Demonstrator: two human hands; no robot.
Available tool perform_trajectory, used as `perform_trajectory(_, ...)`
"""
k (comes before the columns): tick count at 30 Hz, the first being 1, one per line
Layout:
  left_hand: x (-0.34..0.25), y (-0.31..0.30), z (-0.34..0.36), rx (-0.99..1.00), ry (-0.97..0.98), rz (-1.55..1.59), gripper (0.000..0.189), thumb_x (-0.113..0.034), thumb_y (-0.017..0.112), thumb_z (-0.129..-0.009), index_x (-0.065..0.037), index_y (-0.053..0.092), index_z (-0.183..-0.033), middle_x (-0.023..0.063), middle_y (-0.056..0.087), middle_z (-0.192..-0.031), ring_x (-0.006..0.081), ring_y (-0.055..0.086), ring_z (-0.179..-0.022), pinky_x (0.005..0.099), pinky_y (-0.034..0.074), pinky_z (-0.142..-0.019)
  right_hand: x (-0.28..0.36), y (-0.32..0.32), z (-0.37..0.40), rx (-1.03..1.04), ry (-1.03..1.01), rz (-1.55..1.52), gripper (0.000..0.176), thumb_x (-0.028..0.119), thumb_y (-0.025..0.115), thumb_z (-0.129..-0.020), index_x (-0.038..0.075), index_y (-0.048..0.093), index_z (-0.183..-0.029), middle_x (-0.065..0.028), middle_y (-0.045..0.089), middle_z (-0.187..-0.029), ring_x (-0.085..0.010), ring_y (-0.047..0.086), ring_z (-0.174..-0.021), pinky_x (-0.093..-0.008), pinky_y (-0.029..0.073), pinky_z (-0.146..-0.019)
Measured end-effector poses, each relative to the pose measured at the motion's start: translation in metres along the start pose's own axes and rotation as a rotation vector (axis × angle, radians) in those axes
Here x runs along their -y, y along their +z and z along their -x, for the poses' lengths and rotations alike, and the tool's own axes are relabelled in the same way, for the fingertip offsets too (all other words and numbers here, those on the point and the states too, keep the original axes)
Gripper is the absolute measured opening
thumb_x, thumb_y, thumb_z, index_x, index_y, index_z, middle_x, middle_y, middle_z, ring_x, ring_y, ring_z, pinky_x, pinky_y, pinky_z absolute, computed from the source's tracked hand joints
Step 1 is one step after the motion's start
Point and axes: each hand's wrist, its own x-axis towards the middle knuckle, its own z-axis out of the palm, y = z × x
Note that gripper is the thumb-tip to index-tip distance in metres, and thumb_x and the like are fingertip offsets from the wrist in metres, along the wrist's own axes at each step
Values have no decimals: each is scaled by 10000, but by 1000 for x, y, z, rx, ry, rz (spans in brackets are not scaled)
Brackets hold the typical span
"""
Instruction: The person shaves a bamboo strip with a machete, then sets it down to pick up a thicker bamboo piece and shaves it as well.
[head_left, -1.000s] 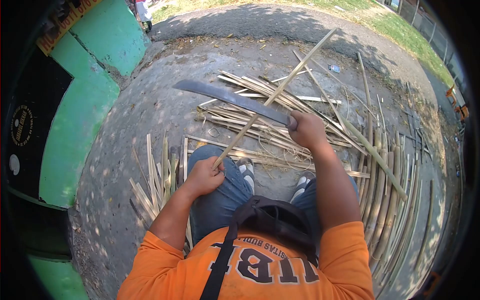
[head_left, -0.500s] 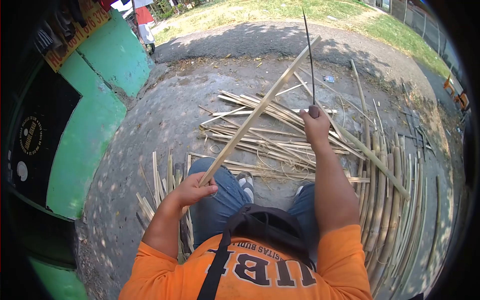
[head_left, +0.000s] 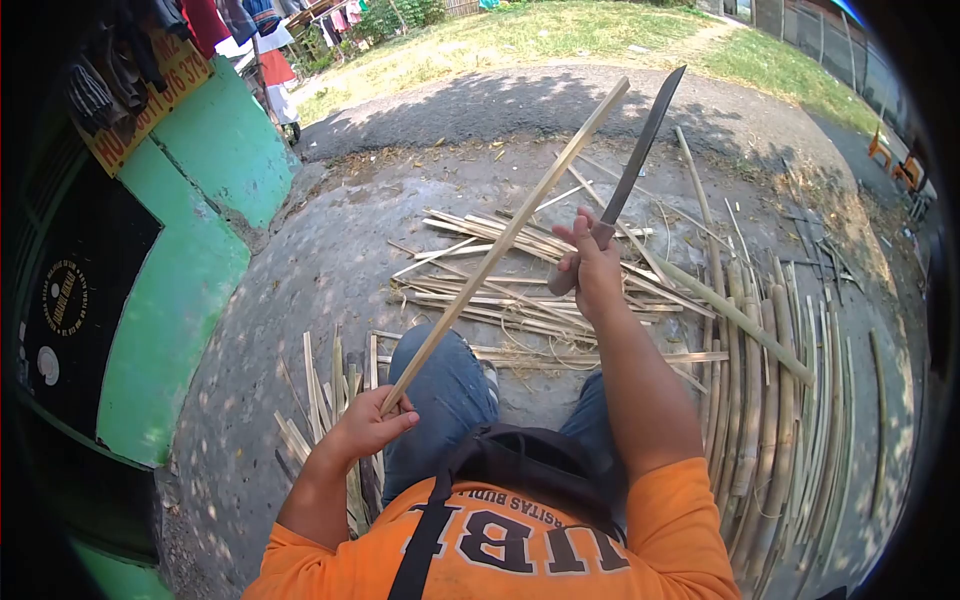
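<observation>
My left hand [head_left: 368, 425] is closed around the lower end of a long, pale split bamboo strip [head_left: 510, 235]. The strip slants up and away to the right. In my right hand [head_left: 600, 275] is a machete [head_left: 643, 150] with a dark blade and a brownish handle. Some fingers of that hand are loosened and stick out from the handle, which still rests in the grip. The blade points up and to the right, apart from the strip. Beneath both hands, a loose pile of bamboo strips [head_left: 540, 300] lies on the ground beyond my knees.
Whole bamboo poles [head_left: 752, 400] lie side by side at the right, with a thicker green pole [head_left: 740, 318] slanting across their far ends. More strips [head_left: 312, 385] stand by my left knee. A green wall [head_left: 175, 330] is at the left; a paved road [head_left: 420, 120] runs ahead.
The machete has tilted to the right and turned so its flat side shows. My right hand moved slightly left and lower, its fingers loosening. The strip's far end dropped a little.
</observation>
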Motion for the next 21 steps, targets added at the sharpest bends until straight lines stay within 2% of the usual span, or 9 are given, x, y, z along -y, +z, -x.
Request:
perform_trajectory(3,12,7,2,-8,29,-59,215,-189,790,-938,-51,644,-1014,-71,534,-713,41,469,-633,243,382,-567,-2,12,4,47,68,-131,766,508,721,-983,82,433,-1550,-209,649,-1290,-117,582,-663,-262,517,-648)
perform_trajectory(7,14,10,5,-23,-15,-117,238,-206,792,-930,-38,649,-1017,-61,521,-673,49,471,-615,260,387,-563,-4,29,4,33,158,-234,729,525,740,-962,113,491,-1510,-158,624,-1188,-128,593,-660,-280,528,-626)
perform_trajectory(8,14,9,5,-32,-35,-137,242,-210,793,-927,-36,651,-1017,-57,521,-666,53,473,-612,264,391,-564,-6,31,2,40,169,-275,688,473,759,-966,99,503,-1484,-128,591,-1142,-133,589,-672,-290,529,-624)
perform_trajectory(11,25,7,0,-58,-12,-191,246,-213,793,-919,-36,658,-1023,-48,522,-653,64,478,-605,279,404,-565,-18,36,-8,34,190,-248,660,408,775,-970,76,500,-1470,-131,596,-1151,-133,584,-664,-288,529,-625)
perform_trajectory(12,28,6,-1,-49,-20,-185,246,-212,794,-918,-36,659,-1023,-44,526,-658,67,479,-604,282,405,-565,-20,40,-8,24,170,-233,614,319,771,-980,45,494,-1455,-123,627,-1118,-133,583,-659,-282,524,-621)
perform_trajectory(17,34,-7,-6,20,-126,-130,298,-216,816,-897,-15,654,-1047,-23,536,-667,77,483,-605,285,414,-560,-28,58,-11,7,197,-200,600,211,754,-974,5,464,-1457,-117,703,-1017,-130,584,-648,-269,508,-611)
perform_trajectory(20,12,-27,-5,88,-255,-145,377,-209,863,-857,-32,651,-1114,-9,600,-838,90,562,-736,268,461,-658,-33,67,-10,-7,205,-188,613,198,762,-963,-7,460,-1454,-126,710,-1015,-130,582,-638,-269,503,-609)
perform_trajectory(21,15,-34,-7,19,-127,-264,415,-215,874,-844,-34,650,-1143,14,614,-913,112,587,-815,283,478,-718,-35,71,-9,-16,199,-181,615,193,764,-959,-12,461,-1452,-128,712,-1010,-131,583,-636,-269,501,-609)
